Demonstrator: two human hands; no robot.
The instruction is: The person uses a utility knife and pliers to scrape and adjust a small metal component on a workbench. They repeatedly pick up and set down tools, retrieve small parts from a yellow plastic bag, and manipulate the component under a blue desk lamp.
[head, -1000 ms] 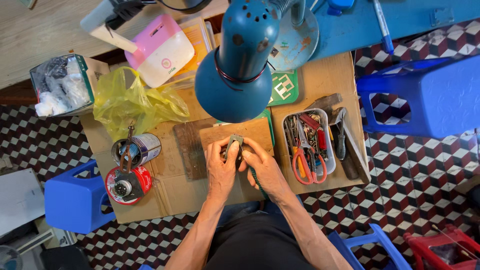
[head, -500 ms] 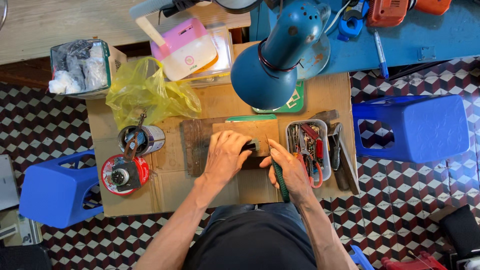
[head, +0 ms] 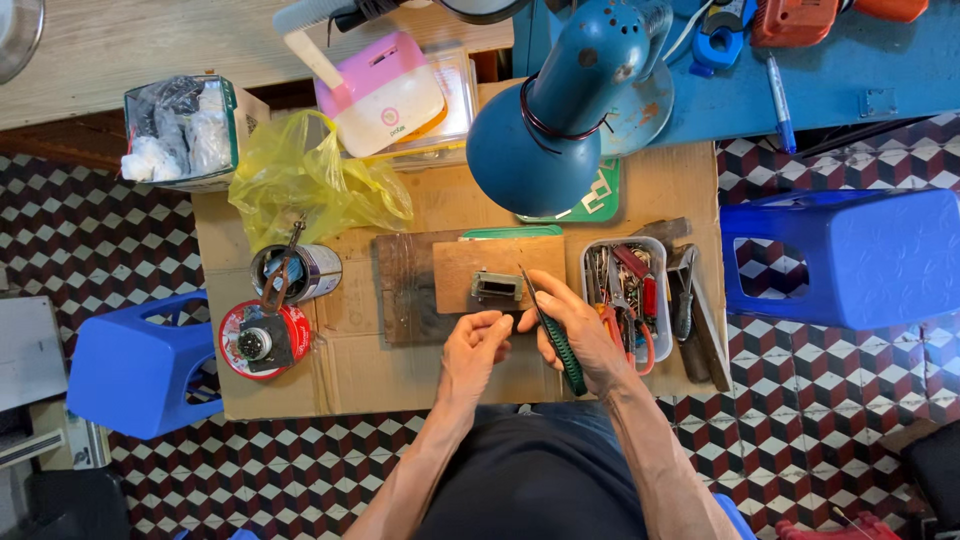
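A small grey rectangular part (head: 497, 288) lies on a wooden block (head: 455, 272) in the middle of the low table. My right hand (head: 578, 335) grips a green-handled tool (head: 557, 340) whose thin tip points up toward the part. My left hand (head: 474, 350) is just below the block, its fingers curled together near the right hand. Whether something small sits between those fingers I cannot tell.
A blue desk lamp (head: 560, 110) hangs over the table's back. A tray of pliers and tools (head: 628, 300) stands right of the block; a tin (head: 295, 272), a red round part (head: 262, 340) and a yellow bag (head: 300, 190) lie left. Blue stools (head: 845, 255) (head: 135, 365) flank the cardboard-covered table (head: 340, 365).
Both hands have drawn back from the wooden block toward me, uncovering the grey part. The right hand now holds the green-handled tool upright.
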